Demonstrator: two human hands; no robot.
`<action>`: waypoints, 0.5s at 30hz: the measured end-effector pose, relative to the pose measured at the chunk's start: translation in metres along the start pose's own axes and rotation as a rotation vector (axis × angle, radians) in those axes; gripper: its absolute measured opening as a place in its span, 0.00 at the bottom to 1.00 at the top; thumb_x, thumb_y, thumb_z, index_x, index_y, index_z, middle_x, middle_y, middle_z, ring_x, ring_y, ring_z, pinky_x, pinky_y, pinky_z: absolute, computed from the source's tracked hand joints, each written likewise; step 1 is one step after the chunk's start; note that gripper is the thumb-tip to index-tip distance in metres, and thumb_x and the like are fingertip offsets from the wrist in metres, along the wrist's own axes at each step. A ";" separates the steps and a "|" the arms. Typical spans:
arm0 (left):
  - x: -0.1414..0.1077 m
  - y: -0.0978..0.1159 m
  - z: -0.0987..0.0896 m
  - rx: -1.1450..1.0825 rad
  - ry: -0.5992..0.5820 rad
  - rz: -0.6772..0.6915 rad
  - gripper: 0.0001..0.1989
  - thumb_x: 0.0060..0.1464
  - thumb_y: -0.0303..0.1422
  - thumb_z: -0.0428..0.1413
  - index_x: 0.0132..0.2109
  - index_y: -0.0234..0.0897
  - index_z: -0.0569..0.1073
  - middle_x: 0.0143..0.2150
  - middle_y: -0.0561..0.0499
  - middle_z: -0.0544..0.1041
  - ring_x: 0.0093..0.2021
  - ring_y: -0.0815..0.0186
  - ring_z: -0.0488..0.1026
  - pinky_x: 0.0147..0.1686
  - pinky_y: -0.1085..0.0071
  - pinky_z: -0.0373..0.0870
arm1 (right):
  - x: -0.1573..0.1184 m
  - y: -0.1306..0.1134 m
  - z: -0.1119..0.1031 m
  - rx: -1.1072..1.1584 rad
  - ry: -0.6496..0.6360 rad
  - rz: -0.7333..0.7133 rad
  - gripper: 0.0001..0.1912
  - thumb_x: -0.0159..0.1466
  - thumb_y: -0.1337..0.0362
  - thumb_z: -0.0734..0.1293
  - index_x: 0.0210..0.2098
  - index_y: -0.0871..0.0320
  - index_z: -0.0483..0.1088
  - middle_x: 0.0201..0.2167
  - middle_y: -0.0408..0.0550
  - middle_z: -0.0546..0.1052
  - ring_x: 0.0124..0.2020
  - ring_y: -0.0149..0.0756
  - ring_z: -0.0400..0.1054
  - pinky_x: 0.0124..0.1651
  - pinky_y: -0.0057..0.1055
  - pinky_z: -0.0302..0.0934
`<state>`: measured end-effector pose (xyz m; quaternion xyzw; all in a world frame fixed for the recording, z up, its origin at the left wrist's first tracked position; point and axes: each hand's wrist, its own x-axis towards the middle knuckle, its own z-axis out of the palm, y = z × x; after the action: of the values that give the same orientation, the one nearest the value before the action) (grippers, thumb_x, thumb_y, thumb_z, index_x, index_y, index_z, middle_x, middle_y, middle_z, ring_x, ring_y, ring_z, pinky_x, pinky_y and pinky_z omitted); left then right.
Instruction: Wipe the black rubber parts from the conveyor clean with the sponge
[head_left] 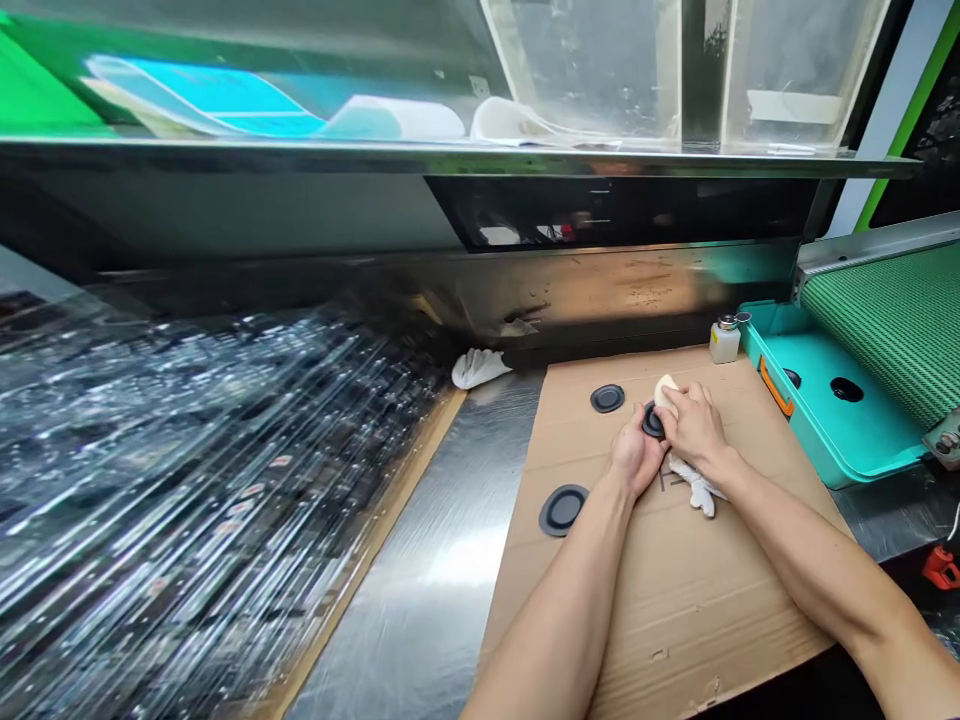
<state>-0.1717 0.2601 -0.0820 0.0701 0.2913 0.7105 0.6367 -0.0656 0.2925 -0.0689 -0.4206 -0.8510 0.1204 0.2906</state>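
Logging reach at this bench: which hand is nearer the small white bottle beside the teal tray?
The right hand is nearer, sitting below and left of the small white bottle in view. The left hand is farther, on the right hand's far side from the bottle.

Bare left hand (637,452) and right hand (695,425) close together, palms down, fingers (688,402) curled.

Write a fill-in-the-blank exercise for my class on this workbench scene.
The left hand holds a dark disc on a sheet of ____.
A white ____ lies just below the right hand.
____ other discs lie nearby on the sheet.
The tray at the right is ____.

Answers: cardboard, glove, two, teal.
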 end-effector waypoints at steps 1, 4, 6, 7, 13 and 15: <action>0.000 0.000 0.000 0.000 0.002 0.012 0.17 0.70 0.35 0.43 0.49 0.34 0.75 0.41 0.46 0.81 0.41 0.66 0.78 0.52 0.66 0.74 | 0.002 0.003 0.000 0.029 0.010 0.004 0.18 0.67 0.59 0.65 0.56 0.54 0.70 0.48 0.54 0.68 0.52 0.45 0.61 0.56 0.39 0.61; 0.002 0.001 0.000 -0.010 0.010 0.040 0.18 0.70 0.35 0.42 0.48 0.34 0.75 0.44 0.44 0.80 0.42 0.65 0.78 0.48 0.67 0.74 | 0.002 0.009 -0.003 0.141 0.003 0.030 0.27 0.63 0.62 0.68 0.61 0.58 0.63 0.52 0.56 0.67 0.53 0.43 0.63 0.57 0.38 0.61; 0.003 0.003 0.000 -0.007 0.047 0.065 0.18 0.69 0.37 0.42 0.47 0.34 0.75 0.43 0.44 0.80 0.41 0.64 0.78 0.45 0.67 0.75 | 0.001 0.012 -0.009 0.181 -0.041 0.079 0.29 0.61 0.62 0.70 0.60 0.61 0.63 0.53 0.58 0.68 0.53 0.44 0.65 0.56 0.38 0.62; 0.004 0.004 -0.001 -0.006 0.068 0.076 0.18 0.69 0.38 0.43 0.48 0.34 0.74 0.43 0.44 0.80 0.41 0.64 0.78 0.45 0.66 0.75 | 0.001 0.014 -0.012 0.196 -0.084 0.082 0.29 0.59 0.62 0.71 0.58 0.61 0.64 0.53 0.58 0.70 0.53 0.44 0.66 0.56 0.38 0.62; 0.002 0.003 0.002 -0.016 0.049 0.084 0.19 0.69 0.38 0.42 0.49 0.33 0.74 0.43 0.41 0.80 0.48 0.58 0.78 0.52 0.58 0.74 | 0.006 0.019 -0.018 0.388 -0.211 0.028 0.19 0.62 0.60 0.69 0.52 0.54 0.70 0.45 0.46 0.79 0.44 0.37 0.72 0.49 0.32 0.63; 0.000 0.002 0.003 -0.005 0.023 0.076 0.18 0.69 0.37 0.42 0.48 0.33 0.74 0.44 0.41 0.79 0.49 0.58 0.78 0.54 0.58 0.73 | 0.009 0.019 -0.013 0.441 -0.195 0.039 0.16 0.64 0.58 0.67 0.50 0.55 0.72 0.41 0.45 0.79 0.40 0.35 0.72 0.46 0.30 0.64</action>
<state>-0.1719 0.2608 -0.0785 0.0717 0.2940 0.7357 0.6059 -0.0499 0.3107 -0.0641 -0.3495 -0.8199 0.3491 0.2895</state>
